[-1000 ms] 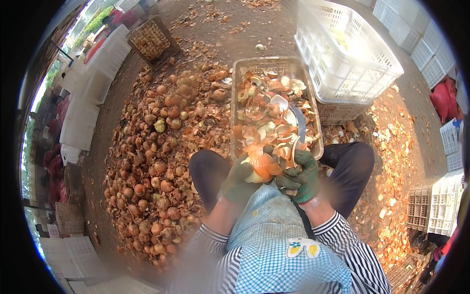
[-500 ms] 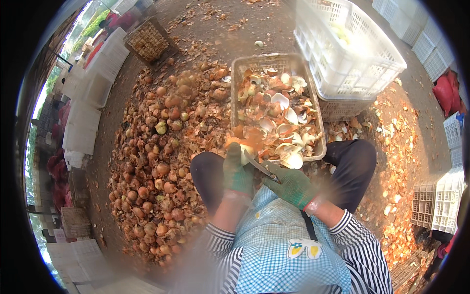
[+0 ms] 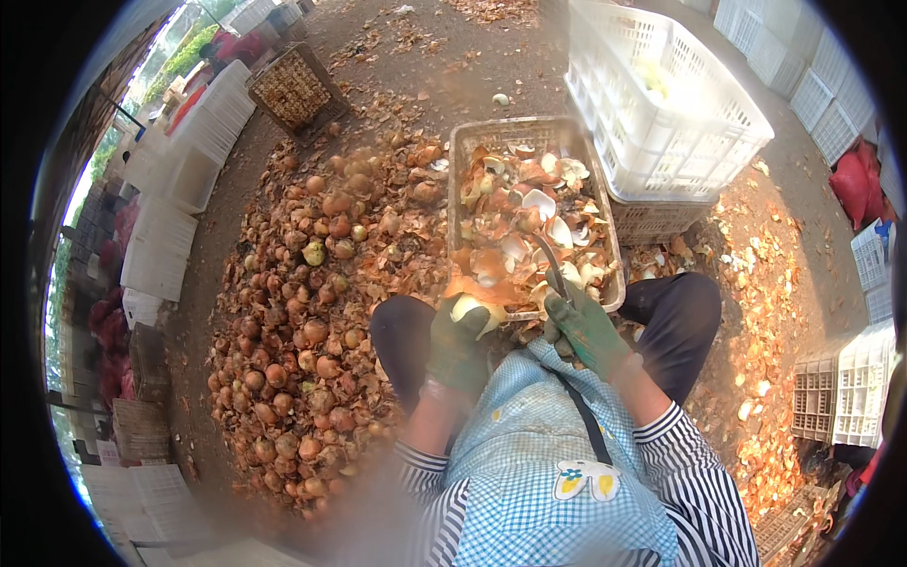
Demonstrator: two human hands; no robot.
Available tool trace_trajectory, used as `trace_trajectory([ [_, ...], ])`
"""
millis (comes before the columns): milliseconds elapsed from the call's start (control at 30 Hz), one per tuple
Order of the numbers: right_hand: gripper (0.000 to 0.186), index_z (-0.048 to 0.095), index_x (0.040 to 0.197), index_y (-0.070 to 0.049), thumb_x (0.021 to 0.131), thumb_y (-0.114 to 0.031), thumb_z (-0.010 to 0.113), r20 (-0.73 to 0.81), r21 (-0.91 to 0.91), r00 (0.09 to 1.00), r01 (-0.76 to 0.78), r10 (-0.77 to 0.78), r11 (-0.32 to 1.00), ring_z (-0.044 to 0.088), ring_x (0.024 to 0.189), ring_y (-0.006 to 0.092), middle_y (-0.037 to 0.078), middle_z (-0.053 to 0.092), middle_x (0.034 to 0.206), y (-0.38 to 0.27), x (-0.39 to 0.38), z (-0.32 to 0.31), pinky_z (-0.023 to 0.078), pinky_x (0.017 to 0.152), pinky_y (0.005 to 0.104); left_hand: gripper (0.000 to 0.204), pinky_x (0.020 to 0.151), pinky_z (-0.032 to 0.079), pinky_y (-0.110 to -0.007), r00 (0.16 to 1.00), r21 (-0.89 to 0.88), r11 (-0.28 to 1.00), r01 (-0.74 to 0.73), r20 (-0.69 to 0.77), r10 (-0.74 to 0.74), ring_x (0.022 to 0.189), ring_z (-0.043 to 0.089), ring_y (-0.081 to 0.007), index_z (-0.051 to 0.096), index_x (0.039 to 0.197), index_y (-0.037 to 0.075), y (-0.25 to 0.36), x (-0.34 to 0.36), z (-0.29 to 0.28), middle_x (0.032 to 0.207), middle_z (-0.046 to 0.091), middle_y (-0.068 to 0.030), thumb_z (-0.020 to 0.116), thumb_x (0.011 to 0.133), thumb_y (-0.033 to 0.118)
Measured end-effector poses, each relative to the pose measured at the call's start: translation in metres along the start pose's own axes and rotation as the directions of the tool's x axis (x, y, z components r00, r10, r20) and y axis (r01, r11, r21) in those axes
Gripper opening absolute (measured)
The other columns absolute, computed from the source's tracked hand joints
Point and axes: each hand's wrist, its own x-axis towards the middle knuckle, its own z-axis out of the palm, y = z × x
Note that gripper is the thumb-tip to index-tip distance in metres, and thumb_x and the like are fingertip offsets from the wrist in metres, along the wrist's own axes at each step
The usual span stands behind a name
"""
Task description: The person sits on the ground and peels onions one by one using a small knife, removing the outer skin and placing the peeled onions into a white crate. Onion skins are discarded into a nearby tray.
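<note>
My left hand [image 3: 457,350], in a green glove, is closed round an onion [image 3: 470,308] whose pale flesh shows, with orange skin still hanging at its far side. A knife [image 3: 552,261] with a thin curved blade is gripped in my right hand [image 3: 588,333], also green-gloved. Its blade points up and away, apart from the onion, over the near part of a shallow crate [image 3: 614,227]. Inside that crate lie onion skins and pale peeled layers [image 3: 539,202]. The crate stands on the ground between and beyond my knees.
A broad heap of unpeeled onions [image 3: 298,350] covers the ground at my left. Beyond the crate's right side, a white basket [image 3: 652,151] stands on a brown crate [image 3: 652,222]. More crates [image 3: 156,250] line the left, and red sacks [image 3: 857,189] lie far right.
The knife has swung away from the onion, its blade turning to point up over the crate. My right hand has moved slightly right and up; my left still holds the onion.
</note>
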Motion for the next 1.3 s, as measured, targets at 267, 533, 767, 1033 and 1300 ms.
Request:
trace_trajectory([
  [267,0.065,0.031,0.152,-0.004,0.101,-0.037,0.055,0.187,-0.405,0.936,0.349,-0.297,0.845,0.062,0.057,0.016,0.013,0.063,0.071,0.029,-0.018,0.024,0.048,0.054,0.0315,0.098,0.082,0.057,-0.03,0.981,0.182,0.981,-0.072,0.191,0.036,0.098,0.065,-0.0179,0.047,0.135,-0.002,0.006,-0.007,0.015,0.113,0.064,-0.0089,0.085,0.068,0.058],
  [533,0.04,0.061,0.113,-0.001,0.099,-0.038,0.055,-0.055,-0.667,0.928,0.241,-0.369,0.705,0.067,0.086,0.0378,0.022,0.068,0.089,0.035,0.03,0.016,0.051,0.071,0.0431,0.073,0.084,0.057,-0.033,0.992,0.234,0.968,-0.086,0.113,0.061,0.099,0.065,-0.02,0.055,0.128,-0.001,0.004,-0.011,-0.003,0.11,0.064,-0.0096,0.084,0.075,0.039],
  [767,0.069,0.034,0.148,-0.002,0.099,-0.046,0.054,-0.088,-0.508,0.937,0.25,-0.339,0.824,0.067,0.086,0.0411,0.028,0.066,0.091,0.004,0.031,0.032,0.052,0.072,0.0436,0.068,0.085,0.06,-0.043,0.989,-0.477,0.873,0.101,0.14,-0.038,0.103,0.064,-0.0291,0.05,0.131,0.002,-0.009,0.006,-0.006,0.118,0.062,-0.0139,0.082,0.08,0.034],
  [1033,0.058,0.043,0.146,-0.007,0.099,-0.038,0.056,-0.047,-0.712,0.742,0.445,-0.669,0.543,0.071,0.079,0.0351,0.024,0.069,0.085,0.061,0.011,0.058,0.053,0.066,0.043,0.051,0.096,0.055,-0.044,0.967,-0.629,0.748,0.211,0.245,-0.067,0.105,0.063,-0.0282,0.054,0.122,0.001,-0.015,0.001,0.011,0.112,0.063,-0.0131,0.079,0.083,0.024],
  [1300,0.034,0.06,0.116,-0.003,0.098,-0.032,0.062,0.027,0.519,1.0,-0.027,0.016,0.855,0.055,0.048,0.0129,0.007,0.064,0.071,0.021,-0.011,0.056,0.043,0.041,0.0253,0.05,0.098,0.053,-0.049,0.973,-0.671,0.719,0.181,0.23,-0.031,0.11,0.061,-0.0356,0.055,0.124,0.003,-0.041,0.005,-0.009,0.118,0.063,-0.017,0.074,0.085,0.03],
])
